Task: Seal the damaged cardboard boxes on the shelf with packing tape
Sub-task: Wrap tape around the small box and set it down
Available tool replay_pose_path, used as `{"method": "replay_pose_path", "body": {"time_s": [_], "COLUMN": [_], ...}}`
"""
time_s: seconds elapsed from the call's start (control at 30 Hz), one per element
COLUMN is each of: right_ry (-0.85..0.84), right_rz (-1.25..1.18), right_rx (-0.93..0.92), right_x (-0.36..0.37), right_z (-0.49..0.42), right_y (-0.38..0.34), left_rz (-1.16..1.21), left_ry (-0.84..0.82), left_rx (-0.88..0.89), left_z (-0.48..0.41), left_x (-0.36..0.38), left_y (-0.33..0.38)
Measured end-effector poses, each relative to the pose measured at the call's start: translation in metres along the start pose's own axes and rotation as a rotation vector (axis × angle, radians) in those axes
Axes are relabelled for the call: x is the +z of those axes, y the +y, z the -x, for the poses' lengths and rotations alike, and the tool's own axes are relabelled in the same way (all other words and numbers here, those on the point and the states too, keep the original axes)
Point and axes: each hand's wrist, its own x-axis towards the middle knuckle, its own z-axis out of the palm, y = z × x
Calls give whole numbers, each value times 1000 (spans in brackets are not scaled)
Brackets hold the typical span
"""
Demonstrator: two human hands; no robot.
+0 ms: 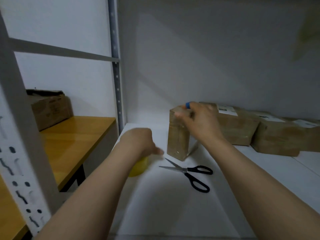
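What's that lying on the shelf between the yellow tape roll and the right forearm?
A pair of black-handled scissors, blades apart, lying flat on the white shelf; the head view shows them.

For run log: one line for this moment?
left hand: grips tape roll | right hand: holds box top | scissors: open, on shelf

Black-handled scissors [190, 172], yellow tape roll [138, 168]

Five cardboard boxes are showing. Four are sitting on the white shelf [155, 196]: an upright box [177, 135], a labelled box [237, 129], a third box [275, 139] and an edge box [311, 139], partly cut off. A fifth box [52, 110] is sitting on the one wooden table [78, 135]. One pair of scissors [192, 172] and one yellow tape roll [138, 168] are lying there. Two hands are reaching in, the left hand [138, 141] and the right hand [202, 120].
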Motion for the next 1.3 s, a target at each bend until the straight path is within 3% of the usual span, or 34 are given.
{"method": "replay_pose_path", "body": {"time_s": [0.07, 0.1, 0.2, 0.27, 0.33, 0.43, 0.57, 0.67, 0.73, 0.87, 0.93, 1.03, 1.13, 1.3], "right_ry": [42, 100, 240, 216, 156, 63, -15, 1, 25, -213, -249, -202, -137, -16], "right_rz": [15, 25, 7, -86, -174, -301, -562, -864, -829, -825, -845, -712, -611, -1054], "right_rx": [-9, -35, -89, -107, -144, -137, -105, 73, 250, 492, 545, 478, 386, 555], "right_x": [16, 24, 45, 51, 50, 43, 36, 34, 33, 29, 22, 20, 21, 22], "right_z": [6, 11, 25, 27, 29, 29, 32, 34, 31, 31, 33, 38, 42, 35], "right_y": [9, 12, 22, 31, 37, 41, 43, 51, 65, 77, 66, 53, 53, 58], "left_rz": [130, 248, 645, 901, 1150, 1232, 1250, 1272, 1360, 1604, 1738, 1847, 1684, 2103], "left_ry": [271, 330, 239, 118, 70, 132, 151, 177, 201, 210, 204, 49, 71, 110], "left_rx": [77, 169, 441, 539, 558, 550, 504, 475, 442, 325, 247, 167, 9, -294], "left_z": [-18, -29, -57, -67, -75, -80, -84, -81, -76, -73, -69, -59, -63, -90], "left_x": [-12, -14, -12, -1, 13, 26, 24, 26, 27, 35, 34, 30, 40, 53], "left_y": [7, 11, 22, 27, 28, 27, 26, 20, 11, 1, 5, 16, 25, 20]}}
